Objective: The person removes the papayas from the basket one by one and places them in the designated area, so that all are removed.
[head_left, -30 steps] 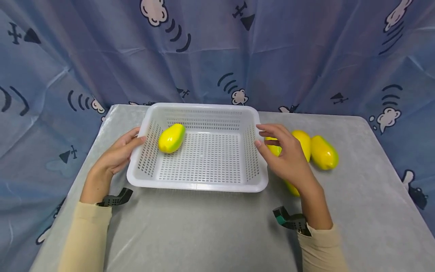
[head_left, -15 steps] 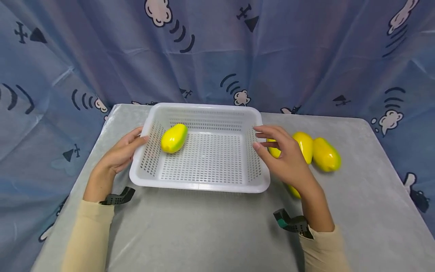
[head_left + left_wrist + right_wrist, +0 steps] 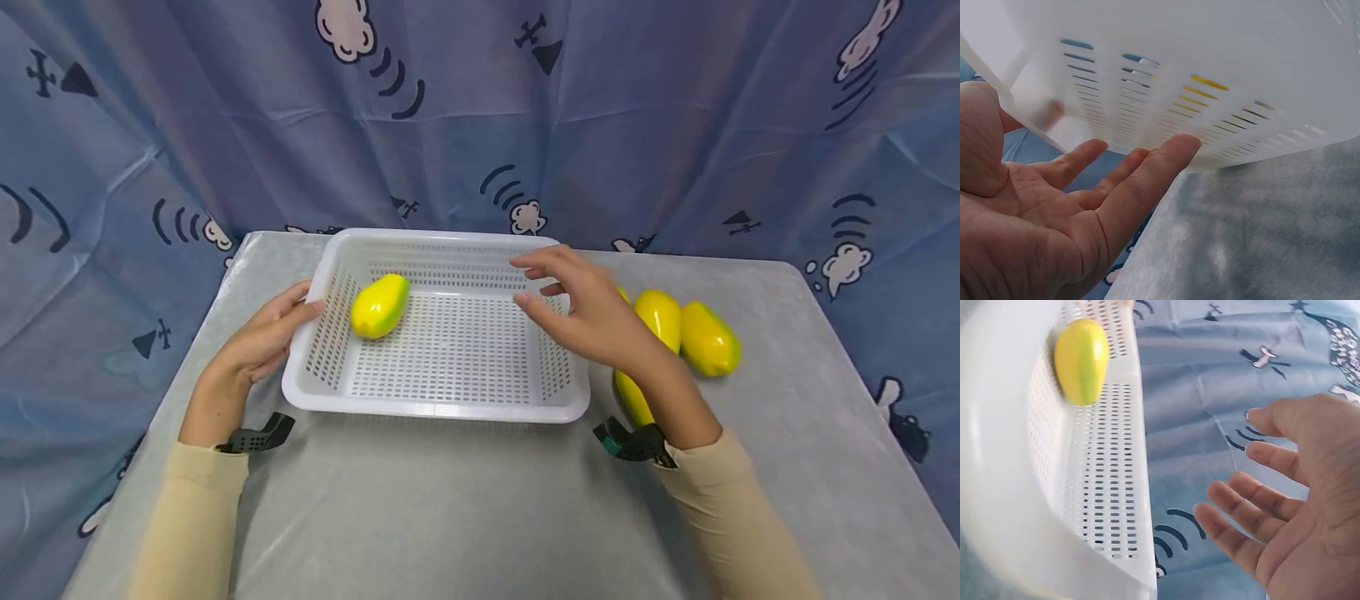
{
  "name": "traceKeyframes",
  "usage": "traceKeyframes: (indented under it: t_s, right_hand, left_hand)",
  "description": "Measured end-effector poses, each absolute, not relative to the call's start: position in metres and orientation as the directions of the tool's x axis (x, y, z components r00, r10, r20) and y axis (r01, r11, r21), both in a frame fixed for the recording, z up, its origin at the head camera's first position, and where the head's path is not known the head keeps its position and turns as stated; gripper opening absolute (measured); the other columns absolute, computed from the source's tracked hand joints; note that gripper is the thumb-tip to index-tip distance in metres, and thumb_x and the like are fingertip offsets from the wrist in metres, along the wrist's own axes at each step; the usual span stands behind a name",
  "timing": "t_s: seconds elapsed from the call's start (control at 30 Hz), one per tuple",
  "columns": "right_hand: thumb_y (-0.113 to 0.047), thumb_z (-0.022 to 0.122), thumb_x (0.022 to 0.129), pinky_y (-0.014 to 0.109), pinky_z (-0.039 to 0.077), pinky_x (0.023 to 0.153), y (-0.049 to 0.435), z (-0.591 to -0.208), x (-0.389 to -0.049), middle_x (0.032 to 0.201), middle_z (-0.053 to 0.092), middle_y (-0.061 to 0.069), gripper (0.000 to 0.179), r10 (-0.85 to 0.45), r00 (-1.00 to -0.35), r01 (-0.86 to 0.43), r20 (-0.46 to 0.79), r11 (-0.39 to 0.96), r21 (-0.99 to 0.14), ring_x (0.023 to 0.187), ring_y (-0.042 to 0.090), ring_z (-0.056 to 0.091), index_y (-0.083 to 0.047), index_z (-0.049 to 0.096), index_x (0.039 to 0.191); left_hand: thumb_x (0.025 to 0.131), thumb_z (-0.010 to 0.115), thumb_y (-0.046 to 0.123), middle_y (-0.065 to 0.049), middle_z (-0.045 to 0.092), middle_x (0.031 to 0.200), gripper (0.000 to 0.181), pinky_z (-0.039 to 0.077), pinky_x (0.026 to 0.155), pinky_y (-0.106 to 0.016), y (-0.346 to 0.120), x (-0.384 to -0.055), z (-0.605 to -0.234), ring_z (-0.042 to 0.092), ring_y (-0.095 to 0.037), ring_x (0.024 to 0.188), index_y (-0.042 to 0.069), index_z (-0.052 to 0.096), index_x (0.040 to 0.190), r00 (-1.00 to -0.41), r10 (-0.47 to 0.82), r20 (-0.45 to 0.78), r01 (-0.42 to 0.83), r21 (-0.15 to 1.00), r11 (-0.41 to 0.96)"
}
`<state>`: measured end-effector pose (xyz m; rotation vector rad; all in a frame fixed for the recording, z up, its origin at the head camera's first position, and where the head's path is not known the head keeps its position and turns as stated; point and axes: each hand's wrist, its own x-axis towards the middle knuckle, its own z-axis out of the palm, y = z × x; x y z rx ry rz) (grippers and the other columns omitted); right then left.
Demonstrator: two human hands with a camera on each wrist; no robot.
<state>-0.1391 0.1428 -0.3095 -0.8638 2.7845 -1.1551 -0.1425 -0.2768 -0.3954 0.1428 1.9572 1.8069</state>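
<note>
A white perforated plastic basket [image 3: 435, 410] sits at the middle of the table. Inside it, toward the left end, lies one glossy yellow-green fruit [image 3: 380, 306] shaped like a papaya. My left hand [image 3: 258, 337] holds the basket's left rim, thumb on top. Under the slotted wall, the fingers [image 3: 1141, 187] of that hand reach out in the left wrist view. My right hand [image 3: 588, 312] hovers over the basket's right end, fingers loosely bent and apart, holding nothing. In the right wrist view the right hand [image 3: 1291, 506] shows an open palm beside the basket [image 3: 997, 487].
Several more yellow-green fruits [image 3: 708, 340] lie on the grey table [image 3: 450, 517] to the right of the basket, partly hidden by the right hand and forearm. A blue patterned curtain [image 3: 450, 125] hangs behind the table's far edge.
My right hand has moved left and away from me, from the basket's right rim to over its inside. The left hand, the basket and the fruit inside stay as they were.
</note>
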Motion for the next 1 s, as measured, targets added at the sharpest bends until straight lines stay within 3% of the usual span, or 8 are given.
traceKeyframes:
  t_s: [0.4, 0.8, 1.0]
  right_hand:
    - [-0.03, 0.065, 0.099, 0.043, 0.056, 0.1, 0.115, -0.298, -0.169, 0.141, 0.055, 0.004, 0.044, -0.605, -0.793, -0.51, 0.065, 0.603, -0.613, 0.126, 0.023, 0.061, -0.019, 0.057, 0.141]
    - [-0.036, 0.063, 0.099, 0.037, 0.056, 0.097, 0.07, -0.304, -0.188, 0.143, 0.057, 0.002, 0.044, -0.668, -0.74, -0.531, -0.075, 0.65, -0.543, 0.123, 0.018, 0.062, -0.02, 0.058, 0.14]
    - [-0.032, 0.063, 0.099, 0.032, 0.056, 0.093, 0.052, -0.31, -0.193, 0.112, 0.074, 0.003, 0.031, -0.693, -0.709, -0.544, -0.131, 0.656, -0.523, 0.101, 0.017, 0.068, -0.011, 0.071, 0.119]
  left_hand:
    - [0.11, 0.04, 0.033, -0.025, 0.043, 0.146, 0.062, 0.06, 0.086, -0.046, -0.277, -0.142, -0.397, 0.07, -0.021, 0.112, 0.014, 0.012, 0.162, -0.887, 0.393, -0.243, -0.211, 0.97, 0.125]
    - [0.109, 0.041, 0.034, -0.021, 0.047, 0.142, 0.064, 0.061, 0.085, -0.047, -0.28, -0.138, -0.395, 0.07, -0.021, 0.111, 0.016, 0.012, 0.162, -0.887, 0.383, -0.258, -0.229, 0.966, 0.12]
    - [0.109, 0.042, 0.035, -0.022, 0.045, 0.144, 0.064, 0.06, 0.086, -0.047, -0.279, -0.139, -0.395, 0.07, -0.021, 0.112, 0.017, 0.012, 0.163, -0.882, 0.393, -0.26, -0.231, 0.966, 0.12]
